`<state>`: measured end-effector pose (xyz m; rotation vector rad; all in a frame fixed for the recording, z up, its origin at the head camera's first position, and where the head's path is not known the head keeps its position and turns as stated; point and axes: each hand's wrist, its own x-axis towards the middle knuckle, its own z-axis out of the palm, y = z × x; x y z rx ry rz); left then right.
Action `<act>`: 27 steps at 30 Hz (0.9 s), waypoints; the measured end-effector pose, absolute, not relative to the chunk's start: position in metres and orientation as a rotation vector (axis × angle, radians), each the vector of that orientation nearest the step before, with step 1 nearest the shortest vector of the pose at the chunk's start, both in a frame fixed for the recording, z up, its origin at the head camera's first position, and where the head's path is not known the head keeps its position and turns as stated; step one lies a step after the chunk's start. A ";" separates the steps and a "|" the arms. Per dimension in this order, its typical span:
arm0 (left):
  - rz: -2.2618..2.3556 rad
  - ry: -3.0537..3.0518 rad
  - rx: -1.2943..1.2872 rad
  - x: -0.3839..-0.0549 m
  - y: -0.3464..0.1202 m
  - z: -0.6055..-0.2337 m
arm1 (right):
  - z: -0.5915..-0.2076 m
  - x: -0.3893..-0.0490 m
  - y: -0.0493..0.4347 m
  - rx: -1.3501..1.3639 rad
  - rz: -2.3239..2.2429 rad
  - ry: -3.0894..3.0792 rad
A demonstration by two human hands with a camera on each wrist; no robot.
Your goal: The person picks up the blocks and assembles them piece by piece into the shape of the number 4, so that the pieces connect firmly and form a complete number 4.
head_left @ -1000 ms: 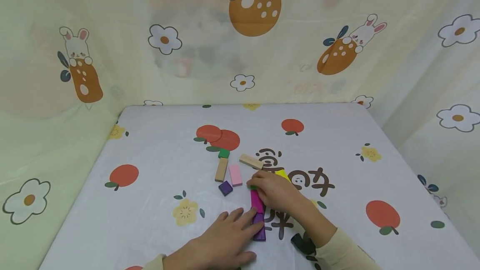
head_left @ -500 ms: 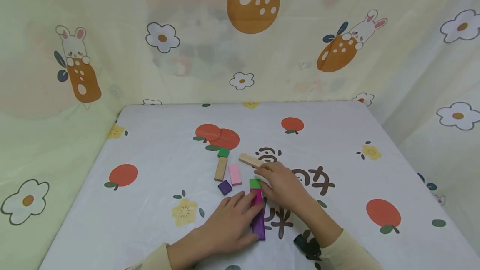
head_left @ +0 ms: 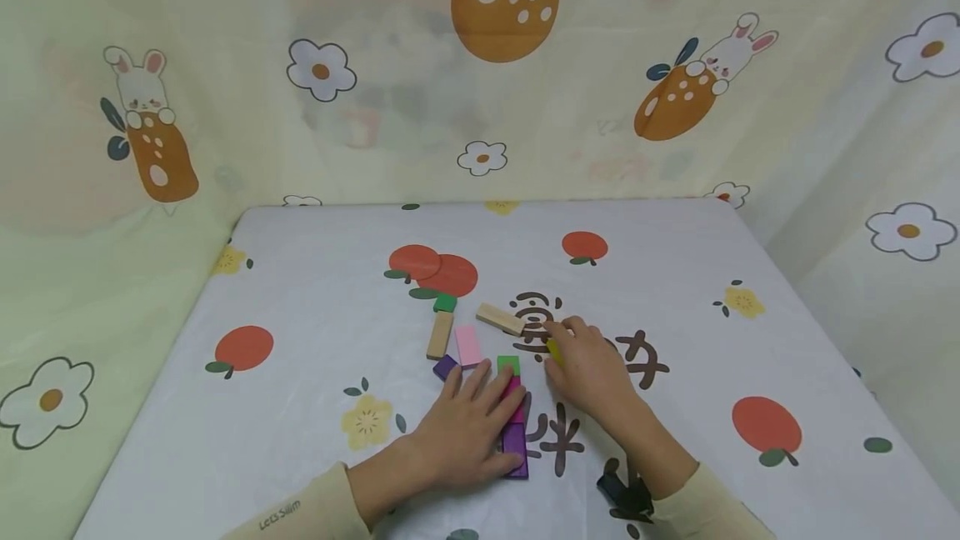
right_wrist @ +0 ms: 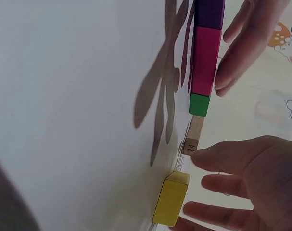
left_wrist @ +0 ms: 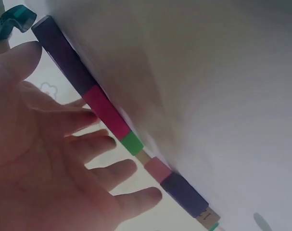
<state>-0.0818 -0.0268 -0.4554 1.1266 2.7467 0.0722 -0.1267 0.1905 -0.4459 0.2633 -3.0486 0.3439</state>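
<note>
yellow block (right_wrist: pixel 170 202), one, beside my right hand (head_left: pixel 592 365), whose grip i cannot tell over this feed; purple block (left_wrist: pixel 64 55), magenta block (left_wrist: pixel 106 111) and green block (left_wrist: pixel 133 143), end to end by my spread, ungripping left hand (head_left: pixel 467 436), best steadied lightly, i judge, to keep them straight.

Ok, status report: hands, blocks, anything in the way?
Left hand spread along the purple-magenta-green row. Right hand at the yellow block, no clear pinch. Possible obstacle: angled wooden block just beyond the row.
</note>
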 end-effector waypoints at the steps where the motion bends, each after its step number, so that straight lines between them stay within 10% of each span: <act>1: 0.062 2.746 1.124 -0.082 -0.026 -0.456 | -0.446 -0.127 0.191 0.246 0.342 -3.064; 27: 0.113 2.685 1.076 -0.082 -0.027 -0.449 | -0.445 -0.128 0.186 0.544 0.470 -3.061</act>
